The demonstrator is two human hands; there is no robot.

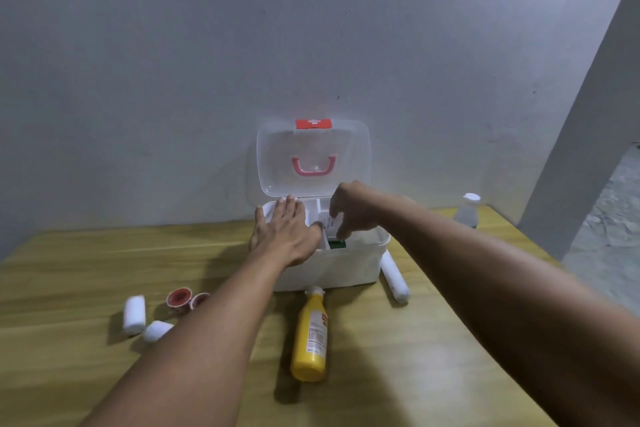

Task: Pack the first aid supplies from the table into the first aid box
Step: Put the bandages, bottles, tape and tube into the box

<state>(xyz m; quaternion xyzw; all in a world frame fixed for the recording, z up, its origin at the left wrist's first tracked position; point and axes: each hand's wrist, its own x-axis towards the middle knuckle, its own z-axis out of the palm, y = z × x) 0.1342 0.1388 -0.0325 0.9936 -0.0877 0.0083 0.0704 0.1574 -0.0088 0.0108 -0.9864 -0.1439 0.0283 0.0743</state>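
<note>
Left hand (285, 229) flat and spread wide on the inner tray of the first aid box (332, 267), holding nothing; right hand (349, 211) pinching a small white and green pack (333, 230) down into the right side of the box. Best to keep the tray pressed still; slide the pack in straight; let go only once down. Left on the counter (86, 270): yellow bottle (310, 336) near; gauze rolls (135, 315) and tape rolls (179, 298) left; long bandage roll (394, 277) right.

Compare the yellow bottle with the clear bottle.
The yellow bottle lies on its side in front of the box; the clear bottle stands upright at the table's far right corner. The yellow one is opaque with a printed label; the clear one is see-through. Both have white caps and are still unpacked.
</note>
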